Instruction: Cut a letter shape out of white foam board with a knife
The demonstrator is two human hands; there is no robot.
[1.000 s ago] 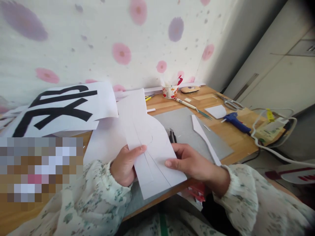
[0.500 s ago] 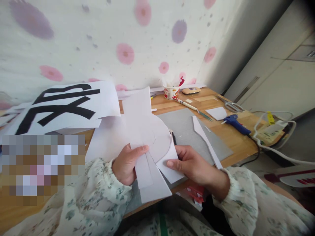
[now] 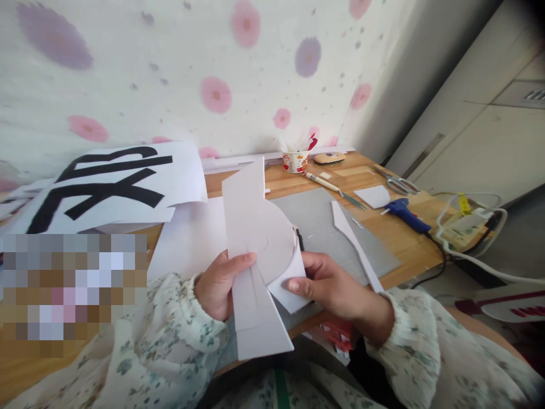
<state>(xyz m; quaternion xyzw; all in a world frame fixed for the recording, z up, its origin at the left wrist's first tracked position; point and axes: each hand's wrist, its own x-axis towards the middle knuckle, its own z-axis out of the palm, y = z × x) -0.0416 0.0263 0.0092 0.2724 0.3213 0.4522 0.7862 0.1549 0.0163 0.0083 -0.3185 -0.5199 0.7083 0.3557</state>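
Observation:
My left hand (image 3: pixel 219 284) grips a white foam board cutout (image 3: pixel 251 221), thumb on its face and fingers behind. The cutout has a straight upper end, a rounded right side and a flared lower leg, with faint lines on its surface. My right hand (image 3: pixel 330 287) pinches a smaller white board piece (image 3: pixel 287 289) between thumb and fingers. This piece lies against the cutout's curved lower right edge; whether the two are joined I cannot tell. Both are held above the front edge of the table, over a grey cutting mat (image 3: pixel 315 204).
A curved white strip (image 3: pixel 355 244) lies on the mat. To the right are a blue glue gun (image 3: pixel 409 216), scissors (image 3: pixel 398 182) and a cable (image 3: pixel 445 233). Behind stand a paper cup (image 3: pixel 296 162) and a mouse (image 3: pixel 329 158). A sheet with black lettering (image 3: pixel 187 176) lies left.
The cutout has turned slightly in my left hand, its upper end shifting right and its lower leg left. My right hand keeps its pinch on the small piece.

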